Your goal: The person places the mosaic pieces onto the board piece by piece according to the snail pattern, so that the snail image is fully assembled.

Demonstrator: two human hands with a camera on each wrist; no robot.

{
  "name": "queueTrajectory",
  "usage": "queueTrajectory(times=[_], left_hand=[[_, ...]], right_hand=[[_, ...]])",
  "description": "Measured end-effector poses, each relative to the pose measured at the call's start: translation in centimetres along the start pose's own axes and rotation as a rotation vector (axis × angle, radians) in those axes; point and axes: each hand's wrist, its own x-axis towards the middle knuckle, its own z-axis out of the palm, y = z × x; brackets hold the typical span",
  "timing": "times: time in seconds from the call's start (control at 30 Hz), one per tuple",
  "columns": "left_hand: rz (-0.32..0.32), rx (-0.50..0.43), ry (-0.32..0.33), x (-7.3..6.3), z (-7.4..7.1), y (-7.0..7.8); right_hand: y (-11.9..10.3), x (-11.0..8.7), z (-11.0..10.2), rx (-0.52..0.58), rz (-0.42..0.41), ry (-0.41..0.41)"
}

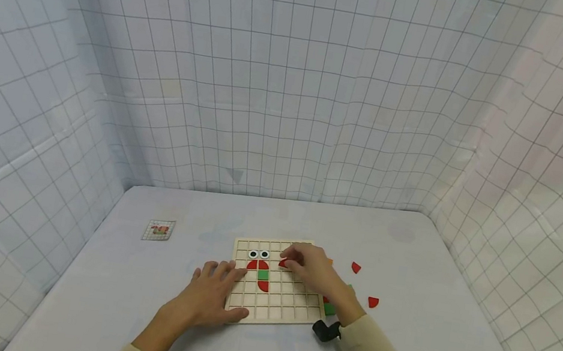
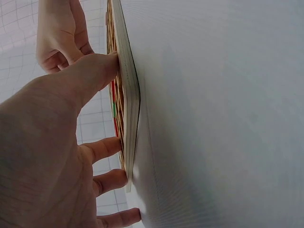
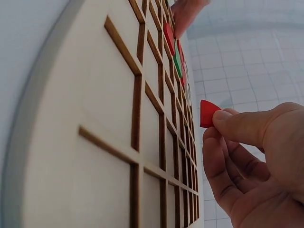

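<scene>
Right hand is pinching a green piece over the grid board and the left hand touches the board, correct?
Not green: the right wrist view shows a red piece. The right hand does pinch it over the grid board, and the left hand touches that board.

Pale curtains with dark grid lines hang behind and beside the whitish desk; its far corners are rounded.

Table bears board, card (gridded), red pieces.

Two hands, one board, one card, at least six red pieces.
</scene>
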Motion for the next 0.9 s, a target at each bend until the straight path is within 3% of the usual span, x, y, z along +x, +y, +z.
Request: queueTrajectory(times=[0.2,0.9], left_hand=[[0.002,0.003,0.003,0.0,0.0,0.0],[-0.001,0.016,-0.011,0.1,0.1,-0.2]], right_hand=[[-0.2,0.9,0.5,0.024,0.054,-0.004],[-0.1,2.3,1.7,0.043,0.088,-0.022]])
